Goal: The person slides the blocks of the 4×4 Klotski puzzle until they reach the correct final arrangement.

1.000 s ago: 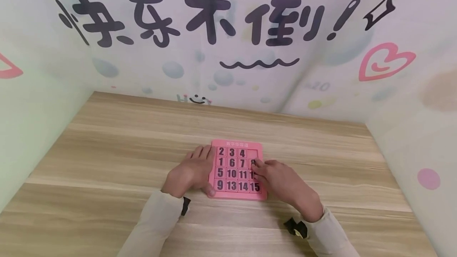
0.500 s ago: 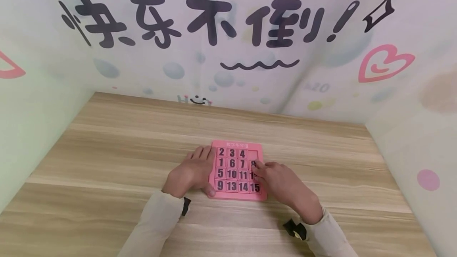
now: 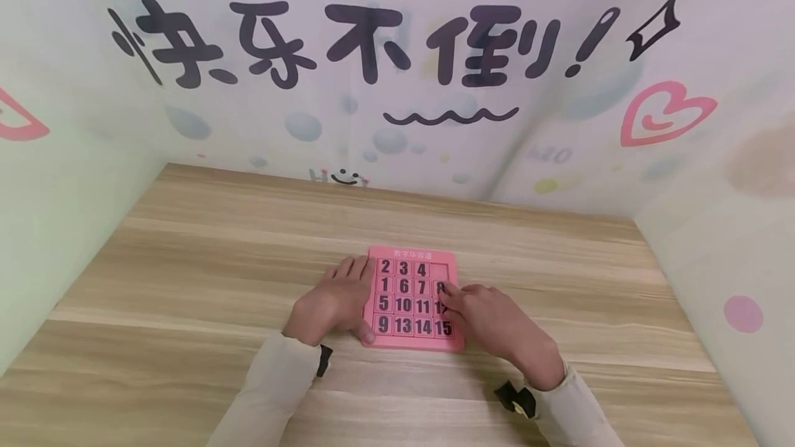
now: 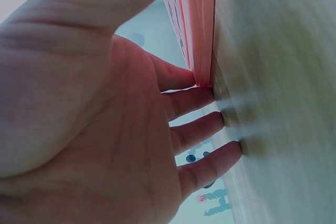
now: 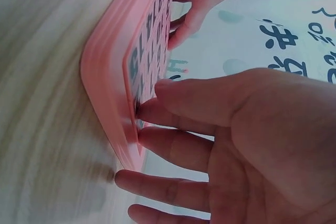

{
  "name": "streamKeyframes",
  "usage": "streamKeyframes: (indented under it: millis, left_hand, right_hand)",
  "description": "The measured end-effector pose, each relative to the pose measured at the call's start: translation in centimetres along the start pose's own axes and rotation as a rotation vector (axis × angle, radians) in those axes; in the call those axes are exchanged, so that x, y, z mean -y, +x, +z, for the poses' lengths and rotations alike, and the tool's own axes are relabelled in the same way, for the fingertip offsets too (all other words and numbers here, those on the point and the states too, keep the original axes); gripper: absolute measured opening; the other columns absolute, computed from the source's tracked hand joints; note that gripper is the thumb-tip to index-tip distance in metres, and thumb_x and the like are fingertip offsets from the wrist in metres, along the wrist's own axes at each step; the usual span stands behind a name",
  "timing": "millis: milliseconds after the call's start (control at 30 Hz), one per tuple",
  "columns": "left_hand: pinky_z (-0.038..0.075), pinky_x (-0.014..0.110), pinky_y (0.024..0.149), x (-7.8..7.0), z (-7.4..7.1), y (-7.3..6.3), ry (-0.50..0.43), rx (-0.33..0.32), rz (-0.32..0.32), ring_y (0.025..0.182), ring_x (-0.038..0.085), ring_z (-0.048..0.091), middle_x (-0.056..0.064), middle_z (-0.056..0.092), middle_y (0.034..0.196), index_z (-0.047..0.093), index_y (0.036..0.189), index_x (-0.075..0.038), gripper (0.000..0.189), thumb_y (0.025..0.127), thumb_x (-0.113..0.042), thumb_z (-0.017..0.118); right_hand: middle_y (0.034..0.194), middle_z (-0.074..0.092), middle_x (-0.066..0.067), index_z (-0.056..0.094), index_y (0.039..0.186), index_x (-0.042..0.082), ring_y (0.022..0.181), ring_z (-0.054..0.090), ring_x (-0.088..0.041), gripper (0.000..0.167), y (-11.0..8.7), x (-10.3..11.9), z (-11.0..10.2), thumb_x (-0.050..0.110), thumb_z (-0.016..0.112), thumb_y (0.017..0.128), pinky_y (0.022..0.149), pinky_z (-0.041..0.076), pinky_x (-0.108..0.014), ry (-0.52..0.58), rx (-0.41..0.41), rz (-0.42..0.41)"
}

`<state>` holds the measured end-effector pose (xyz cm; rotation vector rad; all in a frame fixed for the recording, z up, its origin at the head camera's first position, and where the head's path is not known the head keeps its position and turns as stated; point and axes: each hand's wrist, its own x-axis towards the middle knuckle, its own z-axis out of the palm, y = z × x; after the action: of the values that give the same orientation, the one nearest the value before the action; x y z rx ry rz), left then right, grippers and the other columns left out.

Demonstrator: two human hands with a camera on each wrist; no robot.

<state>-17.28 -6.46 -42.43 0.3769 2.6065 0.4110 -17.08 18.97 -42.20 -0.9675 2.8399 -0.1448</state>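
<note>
A pink number sliding puzzle (image 3: 413,342) lies flat on the wooden table, its vacant slot (image 3: 439,270) at the top right beside tile 4 (image 3: 421,270). My left hand (image 3: 332,301) rests along the puzzle's left side; in the left wrist view its fingers (image 4: 197,129) are fairly straight, with the fingertips down at the frame's edge and on the table. From the right, my right hand (image 3: 493,316) reaches over the frame. Its fingertips touch the right column near tile 8 (image 3: 440,286) and tile 12 (image 3: 438,306), partly covering both. Neither hand grips anything.
The wood-grain table (image 3: 261,226) stretches around the puzzle. Behind it stands a white printed backdrop (image 3: 348,116) with large black characters, and similar pale panels (image 3: 714,240) close off both sides. Dark bands (image 3: 515,397) show at the sleeve cuffs.
The whole head view has shifted very slightly downward. Both hands stay at the puzzle, and the tiles show the same order.
</note>
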Motion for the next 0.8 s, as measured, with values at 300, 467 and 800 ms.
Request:
streamKeyframes:
  millis: [300,467,800]
  left_hand:
    - [0.016,0.048,0.124,-0.1,-0.1,-0.3,0.001,0.008,0.0,0.15,0.037,0.015,0.018,0.015,0.164,0.013,0.157,0.002,0.127,0.066,-0.041,0.09]
    - [0.02,0.048,0.123,-0.3,0.5,-0.2,0.011,-0.01,0.015,0.148,0.037,0.019,0.018,0.02,0.162,0.017,0.156,0.002,0.126,0.064,-0.043,0.09]
    - [0.018,0.05,0.124,-0.3,0.1,-0.5,-0.01,-0.012,0.008,0.149,0.037,0.017,0.018,0.017,0.163,0.015,0.157,0.003,0.125,0.066,-0.039,0.09]
  right_hand:
    - [0.152,0.046,-0.011,0.051,0.146,0.012,0.138,0.044,-0.039,0.051,0.2,-0.1,-0.5,0.03,0.06,0.099,0.106,0.043,-0.06,0.0,-0.052,-0.024]
    - [0.156,0.039,-0.011,0.047,0.148,0.012,0.146,0.028,-0.043,0.054,1.1,0.8,-0.3,0.036,0.057,0.1,0.112,0.034,-0.062,0.015,-0.043,0.005]
    - [0.158,0.037,-0.009,0.041,0.152,0.012,0.148,0.026,-0.04,0.061,3.2,2.2,0.6,0.044,0.051,0.101,0.116,0.031,-0.059,-0.026,0.065,0.057]
